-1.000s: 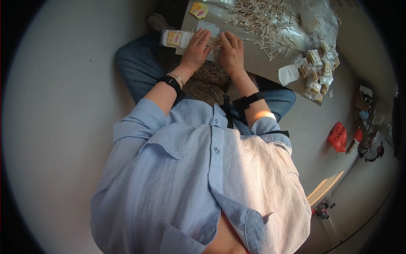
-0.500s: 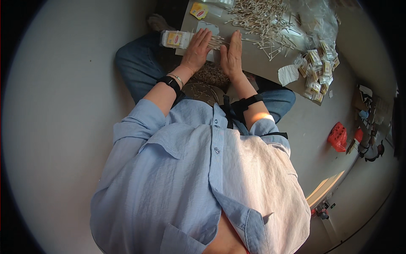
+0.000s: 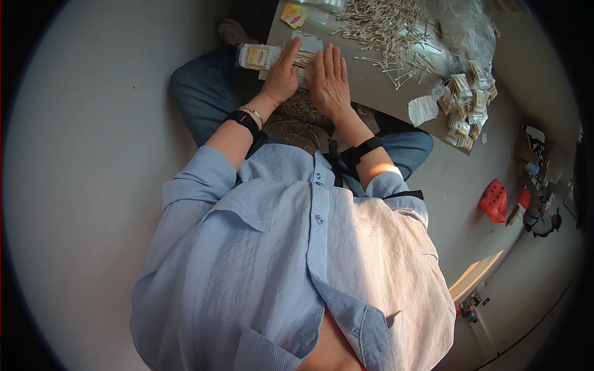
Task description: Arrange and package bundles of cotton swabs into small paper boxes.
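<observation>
- The left hand (image 3: 281, 79) is at the near edge of the table (image 3: 374, 93); its fingers are straight and together, not curled around any thing.
- The right hand (image 3: 329, 80) lies just beside it, with its back turned up; its fingers are also straight, slightly spread at the tips.
- Between the two hands is the small bundle of cotton swabs (image 3: 304, 57), partly hidden; whether the palms press on it, one cannot tell.
- To the left of the left hand lies the clear pack of swabs (image 3: 255, 56), with a yellow label.
- Beyond the hands, a pale sheet (image 3: 307, 40) and a yellow card (image 3: 294, 15) lie on the table.
- Farther to the right is the pile of loose swabs (image 3: 383, 28).
- At the right corner are many small filled packets (image 3: 469, 105), near a torn white paper (image 3: 423, 110).
</observation>
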`<act>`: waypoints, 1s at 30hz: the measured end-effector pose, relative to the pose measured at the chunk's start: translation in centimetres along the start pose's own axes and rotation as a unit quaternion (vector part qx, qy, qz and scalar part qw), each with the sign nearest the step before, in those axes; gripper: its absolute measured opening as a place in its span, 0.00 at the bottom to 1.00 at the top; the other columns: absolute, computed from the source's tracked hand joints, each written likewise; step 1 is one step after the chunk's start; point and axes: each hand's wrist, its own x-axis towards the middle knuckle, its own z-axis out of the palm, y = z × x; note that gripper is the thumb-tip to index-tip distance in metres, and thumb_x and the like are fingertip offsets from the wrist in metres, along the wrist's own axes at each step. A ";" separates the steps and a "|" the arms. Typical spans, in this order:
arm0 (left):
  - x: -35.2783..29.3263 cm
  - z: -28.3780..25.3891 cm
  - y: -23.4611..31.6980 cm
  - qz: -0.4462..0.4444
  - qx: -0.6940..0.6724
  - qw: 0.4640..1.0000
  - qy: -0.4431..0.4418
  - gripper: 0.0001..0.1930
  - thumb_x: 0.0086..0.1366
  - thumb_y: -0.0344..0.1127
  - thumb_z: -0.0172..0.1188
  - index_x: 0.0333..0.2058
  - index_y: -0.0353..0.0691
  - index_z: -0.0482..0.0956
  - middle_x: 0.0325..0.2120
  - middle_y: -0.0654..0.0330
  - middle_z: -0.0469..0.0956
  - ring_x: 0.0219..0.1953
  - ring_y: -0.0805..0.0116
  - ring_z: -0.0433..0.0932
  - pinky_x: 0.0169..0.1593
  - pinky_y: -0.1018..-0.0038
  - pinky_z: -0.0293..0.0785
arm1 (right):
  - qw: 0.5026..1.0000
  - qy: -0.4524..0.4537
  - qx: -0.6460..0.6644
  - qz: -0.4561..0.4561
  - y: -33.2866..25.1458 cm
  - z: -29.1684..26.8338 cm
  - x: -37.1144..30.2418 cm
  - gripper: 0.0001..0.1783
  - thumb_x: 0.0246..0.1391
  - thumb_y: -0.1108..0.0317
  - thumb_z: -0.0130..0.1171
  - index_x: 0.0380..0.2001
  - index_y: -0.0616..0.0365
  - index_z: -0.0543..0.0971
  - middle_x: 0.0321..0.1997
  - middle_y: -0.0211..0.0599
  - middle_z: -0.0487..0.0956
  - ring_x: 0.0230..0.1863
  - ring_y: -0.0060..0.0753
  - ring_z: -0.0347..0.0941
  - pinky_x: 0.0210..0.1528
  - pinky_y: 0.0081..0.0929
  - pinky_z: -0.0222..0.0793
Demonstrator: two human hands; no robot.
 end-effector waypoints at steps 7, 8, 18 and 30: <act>0.3 0.1 0.0 -0.033 -0.018 0.999 0.018 0.32 0.57 0.19 0.43 0.63 0.42 0.55 0.60 0.47 0.61 0.63 0.50 0.59 0.64 0.66 0.57 | 0.993 -0.082 -0.073 -0.049 0.2 -0.2 0.6 0.43 0.56 0.41 0.44 0.64 0.63 0.53 0.71 0.48 0.47 0.73 0.46 0.37 0.71 0.43 0.31; 0.3 0.1 0.0 -0.033 -0.019 0.999 0.018 0.32 0.57 0.19 0.43 0.63 0.42 0.55 0.60 0.47 0.61 0.63 0.50 0.59 0.64 0.66 0.57 | 0.993 -0.082 -0.072 -0.054 0.4 -0.2 0.8 0.43 0.57 0.41 0.43 0.65 0.62 0.52 0.71 0.47 0.48 0.73 0.46 0.37 0.71 0.43 0.31; 0.1 0.1 0.1 -0.026 -0.015 0.999 0.031 0.32 0.58 0.20 0.43 0.62 0.42 0.56 0.60 0.47 0.61 0.62 0.50 0.60 0.63 0.66 0.58 | 0.989 -0.086 -0.074 -0.097 0.9 -0.7 0.2 0.43 0.56 0.35 0.38 0.66 0.53 0.53 0.71 0.45 0.49 0.72 0.45 0.38 0.71 0.45 0.31; 0.2 -0.1 0.7 -0.031 -0.045 0.998 0.036 0.27 0.63 0.25 0.42 0.62 0.37 0.55 0.61 0.44 0.58 0.64 0.48 0.55 0.65 0.64 0.54 | 0.921 0.099 0.363 0.102 1.6 0.3 0.5 0.34 0.60 0.65 0.42 0.66 0.65 0.48 0.71 0.52 0.44 0.73 0.49 0.35 0.71 0.39 0.32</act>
